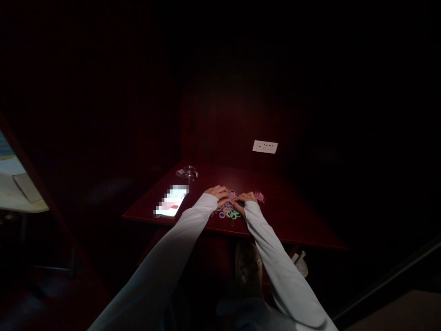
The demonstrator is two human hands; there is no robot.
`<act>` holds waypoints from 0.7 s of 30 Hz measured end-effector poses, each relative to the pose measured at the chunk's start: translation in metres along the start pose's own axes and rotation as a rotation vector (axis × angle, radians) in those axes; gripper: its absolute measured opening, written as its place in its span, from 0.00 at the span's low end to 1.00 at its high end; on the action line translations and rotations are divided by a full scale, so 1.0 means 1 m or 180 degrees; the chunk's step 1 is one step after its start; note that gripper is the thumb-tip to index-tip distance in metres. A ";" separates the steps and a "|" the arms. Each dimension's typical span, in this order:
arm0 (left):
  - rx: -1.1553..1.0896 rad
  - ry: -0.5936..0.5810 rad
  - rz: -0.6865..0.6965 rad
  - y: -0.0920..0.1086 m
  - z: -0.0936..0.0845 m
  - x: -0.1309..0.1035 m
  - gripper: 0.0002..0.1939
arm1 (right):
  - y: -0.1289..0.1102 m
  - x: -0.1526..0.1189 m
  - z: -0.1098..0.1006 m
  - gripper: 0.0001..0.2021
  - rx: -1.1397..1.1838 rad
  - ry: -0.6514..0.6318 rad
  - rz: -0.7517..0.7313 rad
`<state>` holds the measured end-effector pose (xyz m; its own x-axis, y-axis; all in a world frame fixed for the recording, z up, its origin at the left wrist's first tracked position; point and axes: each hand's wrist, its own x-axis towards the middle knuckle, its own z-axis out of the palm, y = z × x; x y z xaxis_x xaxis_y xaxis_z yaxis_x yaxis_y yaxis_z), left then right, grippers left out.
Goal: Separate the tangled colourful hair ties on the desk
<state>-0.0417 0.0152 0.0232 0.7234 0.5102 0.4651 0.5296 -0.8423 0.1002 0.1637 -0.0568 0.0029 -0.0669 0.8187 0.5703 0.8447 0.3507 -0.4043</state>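
A loose pile of small coloured bands [225,213], purple, green and pink, lies on the dark red table [292,218] near its front edge. At the pile's left side is my left hand [219,195], its fingers bent and pinched toward the middle. My right hand [246,199] meets it from the right, thumb and fingertips also drawn together. The fingertips nearly touch over the pile, and what lies between them is too small to make out. Just beyond my right hand sits a bunch of pink bands [259,197].
A lit phone [172,201] lies left of my hands. Behind it stands a clear round container [189,172] with small items beside it. A white socket plate [265,146] is on the back panel. Below the table a shoe [248,264] shows.
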 end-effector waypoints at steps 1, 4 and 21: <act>0.0004 -0.0016 -0.0009 0.001 -0.001 0.000 0.12 | 0.001 0.000 0.000 0.15 0.0000 -0.0017 0.0003; 0.0023 -0.0035 -0.0049 0.003 -0.003 0.000 0.12 | 0.004 0.002 0.001 0.16 -0.0028 -0.0029 0.0025; 0.0063 -0.0036 -0.0087 0.002 0.000 0.001 0.10 | -0.006 -0.002 -0.003 0.17 -0.0144 0.0132 0.0012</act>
<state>-0.0402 0.0141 0.0233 0.7134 0.5350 0.4526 0.5578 -0.8245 0.0954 0.1606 -0.0618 0.0063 -0.0422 0.8001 0.5984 0.8681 0.3259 -0.3744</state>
